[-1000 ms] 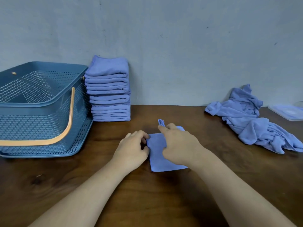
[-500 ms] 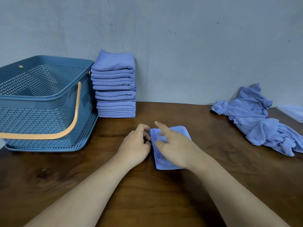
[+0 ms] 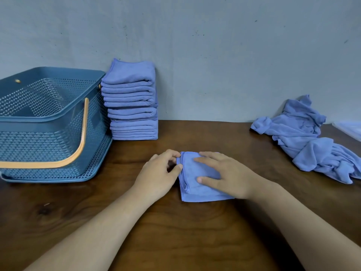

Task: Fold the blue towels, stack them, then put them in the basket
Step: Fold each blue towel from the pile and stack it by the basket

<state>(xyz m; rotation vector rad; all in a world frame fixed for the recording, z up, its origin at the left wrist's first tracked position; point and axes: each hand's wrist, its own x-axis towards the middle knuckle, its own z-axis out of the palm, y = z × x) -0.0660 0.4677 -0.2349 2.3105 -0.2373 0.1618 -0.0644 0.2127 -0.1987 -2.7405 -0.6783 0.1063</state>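
Dark brown wood makes the counter [image 3: 195, 231], and a plain grey wall [image 3: 214, 55] stands behind it.

One small folded towel [image 3: 197, 191] lies near the middle of the counter, toward the front edge. The right hand [image 3: 226, 175] lies flat on top of it, with straight fingers [image 3: 207, 159] that press it down. The left hand [image 3: 160, 173] is at the towel's left edge. Its curled fingers [image 3: 173, 153] and thumb pinch that edge.

I think this towel is almost done being folded, and the hands are making it flat and neat. The next move would be to lift it and set it on the stack [image 3: 132, 106]. For that, both hands need to hold the folds together so they do not fall open, and to lay it square on top.

There is one blue basket [image 3: 52, 119] with an orange handle [image 3: 78, 145] at the left edge. I cannot see any towels in it. One tall stack of folded towels stands just beside it, against the wall; I count about nine, but the layers are hard to tell apart. One messy pile of unfolded towels [image 3: 308, 139] sits near the right edge, too tangled to count.
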